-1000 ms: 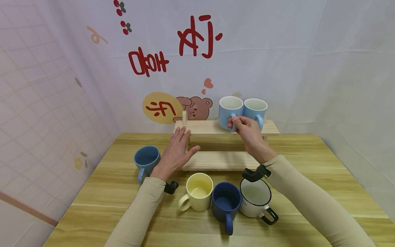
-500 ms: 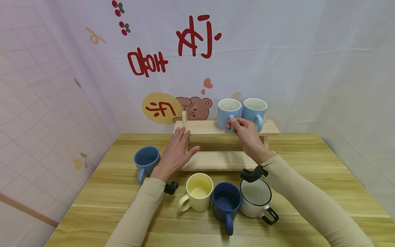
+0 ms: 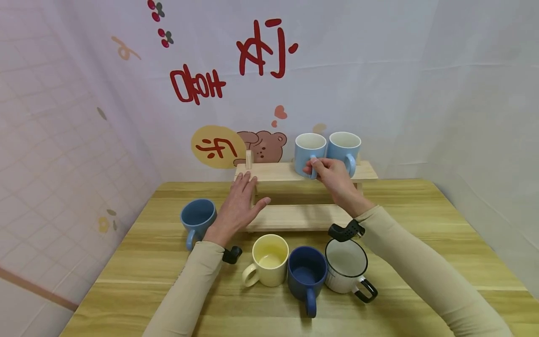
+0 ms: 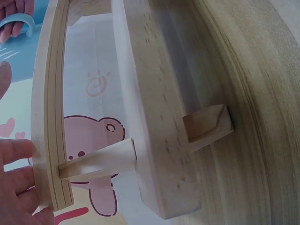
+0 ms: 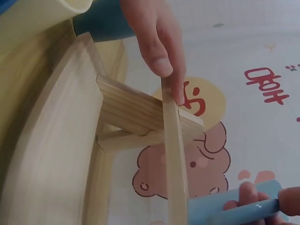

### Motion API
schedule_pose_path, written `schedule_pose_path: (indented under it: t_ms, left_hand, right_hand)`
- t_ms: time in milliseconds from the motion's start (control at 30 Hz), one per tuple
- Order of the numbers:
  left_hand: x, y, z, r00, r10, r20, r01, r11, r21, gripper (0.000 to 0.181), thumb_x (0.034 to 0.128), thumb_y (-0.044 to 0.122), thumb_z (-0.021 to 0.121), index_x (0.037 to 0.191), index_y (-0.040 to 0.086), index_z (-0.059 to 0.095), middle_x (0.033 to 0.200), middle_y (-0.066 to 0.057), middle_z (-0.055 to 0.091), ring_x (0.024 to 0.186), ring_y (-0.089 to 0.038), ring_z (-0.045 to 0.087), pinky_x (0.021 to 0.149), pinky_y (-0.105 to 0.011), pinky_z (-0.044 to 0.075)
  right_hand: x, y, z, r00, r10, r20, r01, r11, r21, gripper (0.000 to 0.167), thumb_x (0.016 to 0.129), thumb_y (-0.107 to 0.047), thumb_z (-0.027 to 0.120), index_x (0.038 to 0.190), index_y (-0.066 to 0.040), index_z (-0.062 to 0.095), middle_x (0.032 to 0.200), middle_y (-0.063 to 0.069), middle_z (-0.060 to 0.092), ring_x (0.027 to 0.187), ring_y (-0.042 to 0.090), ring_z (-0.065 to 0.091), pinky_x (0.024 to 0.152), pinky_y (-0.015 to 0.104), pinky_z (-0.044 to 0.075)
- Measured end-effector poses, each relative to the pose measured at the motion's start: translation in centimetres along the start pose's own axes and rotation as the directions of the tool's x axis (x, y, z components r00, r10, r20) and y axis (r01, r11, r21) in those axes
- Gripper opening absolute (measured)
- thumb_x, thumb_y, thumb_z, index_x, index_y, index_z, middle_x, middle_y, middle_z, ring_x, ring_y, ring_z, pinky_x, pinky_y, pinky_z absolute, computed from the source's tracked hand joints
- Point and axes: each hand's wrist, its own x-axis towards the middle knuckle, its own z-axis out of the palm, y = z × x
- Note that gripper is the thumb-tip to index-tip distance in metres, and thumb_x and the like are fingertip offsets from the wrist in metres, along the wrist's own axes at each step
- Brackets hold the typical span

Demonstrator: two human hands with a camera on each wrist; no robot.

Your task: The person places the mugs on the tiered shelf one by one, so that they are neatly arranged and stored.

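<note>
At the top shelf of the small two-tier wooden rack, my right hand pinches the handle of a light blue mug with a white inside. The mug is upright, its base at the upper board. A matching light blue mug stands close on its right. My left hand rests with straight fingers on the rack's upper left end. In the left wrist view, its fingers touch the board's end. The right wrist view shows the held mug's handle between thumb and fingers.
In front of the rack stand a yellow mug, a navy mug and a white mug with black rim and handle, side by side. A darker blue mug stands left of my left hand. A printed cloth hangs behind.
The held light blue mug has come down slightly on the upper board and a little left, away from its match. My left hand stays on the rack. The head view shifts slightly.
</note>
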Motion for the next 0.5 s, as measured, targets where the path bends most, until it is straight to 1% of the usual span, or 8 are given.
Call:
schedule_pose_path:
  t_ms: [133, 233, 333, 500]
  left_hand:
    - [0.0, -0.1, 0.0, 1.000, -0.009, 0.006, 0.009, 1.000, -0.010, 0.082, 0.1023, 0.059, 0.054, 0.159, 0.001, 0.037, 0.170, -0.019, 0.022, 0.159, -0.035, 0.011, 0.127, -0.048, 0.011]
    - [-0.1, 0.0, -0.1, 1.000, -0.020, 0.011, 0.020, 1.000, -0.017, 0.083, 0.1021, 0.060, 0.053, 0.159, 0.002, 0.037, 0.170, -0.018, 0.022, 0.159, -0.034, 0.010, 0.127, -0.047, 0.011]
    - [-0.1, 0.0, 0.0, 1.000, -0.026, 0.016, 0.027, 1.000, -0.010, 0.083, 0.1023, 0.061, 0.052, 0.159, 0.003, 0.037, 0.170, -0.017, 0.021, 0.159, -0.033, 0.011, 0.127, -0.047, 0.011]
    - [0.1, 0.0, -0.2, 1.000, -0.025, 0.018, 0.025, 1.000, 0.002, 0.083, 0.1029, 0.062, 0.049, 0.159, 0.003, 0.037, 0.170, -0.017, 0.022, 0.159, -0.033, 0.011, 0.127, -0.048, 0.012]
  right_hand:
    - [0.0, -0.4, -0.5, 0.998, 0.007, 0.057, 0.000, 0.991, -0.133, 0.041, 0.110, -0.028, 0.053, 0.129, 0.006, 0.066, 0.127, 0.022, 0.070, 0.127, 0.029, 0.059, 0.111, 0.045, 0.045]
    - [-0.3, -0.5, -0.8, 0.996, 0.006, 0.093, 0.015, 0.974, -0.227, 0.040, 0.109, -0.028, 0.055, 0.131, 0.004, 0.066, 0.130, 0.020, 0.069, 0.126, 0.030, 0.055, 0.111, 0.048, 0.043]
    - [-1.1, -0.2, -1.1, 0.994, -0.013, 0.110, 0.041, 0.967, -0.252, 0.041, 0.107, -0.026, 0.057, 0.135, 0.004, 0.063, 0.136, 0.020, 0.065, 0.128, 0.033, 0.053, 0.111, 0.051, 0.042]
    - [-3.0, 0.3, -2.5, 0.990, -0.077, 0.117, 0.103, 0.967, -0.234, 0.048, 0.107, -0.025, 0.058, 0.146, 0.003, 0.054, 0.144, 0.023, 0.058, 0.137, 0.039, 0.049, 0.115, 0.057, 0.038]
